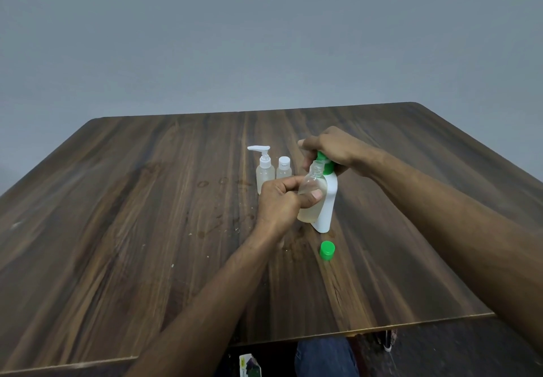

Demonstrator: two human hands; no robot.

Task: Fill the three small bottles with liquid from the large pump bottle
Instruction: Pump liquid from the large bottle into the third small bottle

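Note:
A large white pump bottle (328, 200) with a green pump head (323, 159) stands on the wooden table (147, 215). My right hand (332, 149) rests on top of the pump head. My left hand (279, 200) holds a small clear bottle (311, 197), uncapped and tilted, its open neck right under the pump spout. Pale yellowish liquid sits in its lower part. A small pump-top bottle (264, 171) and a small white-capped bottle (283, 168) stand upright just left of my hands, both holding pale liquid.
A loose green cap (327, 250) lies on the table just in front of the large bottle. Wet ring marks and drops show on the wood near the bottles. The table's front edge runs across the bottom, with a knee in blue jeans (326, 356) below it.

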